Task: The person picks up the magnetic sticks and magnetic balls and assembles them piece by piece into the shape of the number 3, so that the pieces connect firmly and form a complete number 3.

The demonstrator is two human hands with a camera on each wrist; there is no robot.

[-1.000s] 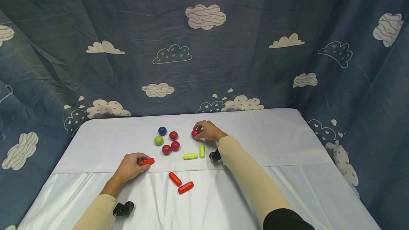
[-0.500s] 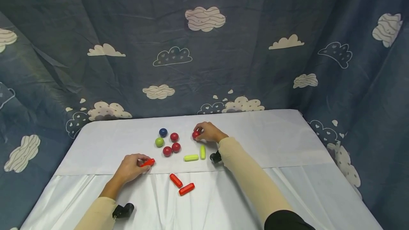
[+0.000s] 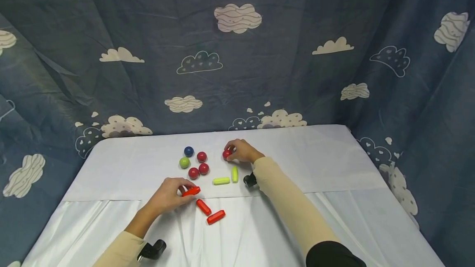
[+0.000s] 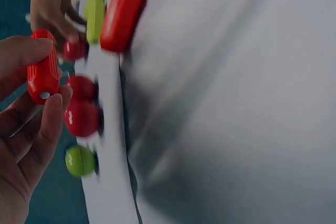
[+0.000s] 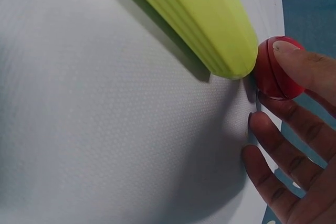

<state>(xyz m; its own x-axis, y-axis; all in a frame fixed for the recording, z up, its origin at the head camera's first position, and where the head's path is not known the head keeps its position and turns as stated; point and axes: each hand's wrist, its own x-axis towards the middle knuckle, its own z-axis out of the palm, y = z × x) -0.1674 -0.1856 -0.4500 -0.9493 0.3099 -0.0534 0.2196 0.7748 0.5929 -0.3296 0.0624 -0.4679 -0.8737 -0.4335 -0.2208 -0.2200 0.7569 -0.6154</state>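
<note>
Red ribbed plastic stick [image 4: 44, 74], seemingly just off the white-covered desk [image 3: 315, 160], sits pinched in the left-hand grip [image 3: 168, 195], closed to its thickness. Right-hand grip [image 3: 242, 151] pinches a glossy red ball [image 5: 273, 80] at the stick's 1–2 o'clock. Reads as a carry step; next move probably calls for a steady pinch. Loose red plastic stick [image 3: 203, 207] near at 4–5; open room at 10; far edge well off at 12.

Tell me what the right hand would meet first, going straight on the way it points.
Seen from the head, the right hand points left, so likely the loose red ball nearest the blue ball; it might just skim past, since depth is unclear.
</note>
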